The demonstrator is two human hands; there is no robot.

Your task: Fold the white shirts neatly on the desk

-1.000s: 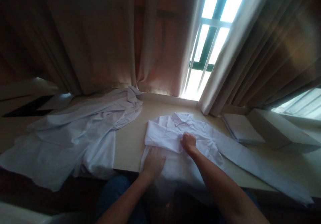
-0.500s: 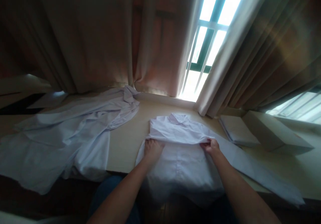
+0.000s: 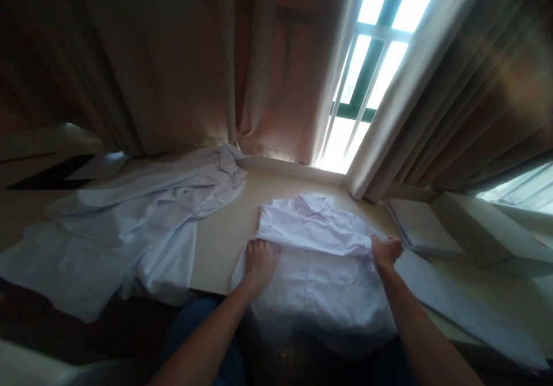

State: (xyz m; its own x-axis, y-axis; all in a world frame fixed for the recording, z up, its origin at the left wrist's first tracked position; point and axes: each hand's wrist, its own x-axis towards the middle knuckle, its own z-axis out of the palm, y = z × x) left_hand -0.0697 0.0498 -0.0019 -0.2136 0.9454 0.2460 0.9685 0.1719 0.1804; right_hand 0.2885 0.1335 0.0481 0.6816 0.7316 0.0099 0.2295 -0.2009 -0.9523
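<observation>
A white collared shirt (image 3: pixel 317 276) lies face up on the pale table (image 3: pixel 220 242) in front of me, its hem hanging over the near edge. One sleeve is folded across the chest. My left hand (image 3: pixel 260 258) presses flat on the shirt's left side at the fold. My right hand (image 3: pixel 386 250) is closed on the folded sleeve's end at the shirt's right edge. The other sleeve (image 3: pixel 458 305) stretches away to the right along the table.
A second, crumpled white shirt (image 3: pixel 125 230) is spread over the left part of the table. Flat pale boxes (image 3: pixel 475 224) and a folded stack (image 3: pixel 425 230) sit at the right. Curtains (image 3: pixel 181 63) and a bright window (image 3: pixel 371 57) stand behind the table.
My right hand has slid from the middle of the chest out to the shirt's right edge, drawing the folded sleeve flat across. My left hand moved slightly up to the fold's left end.
</observation>
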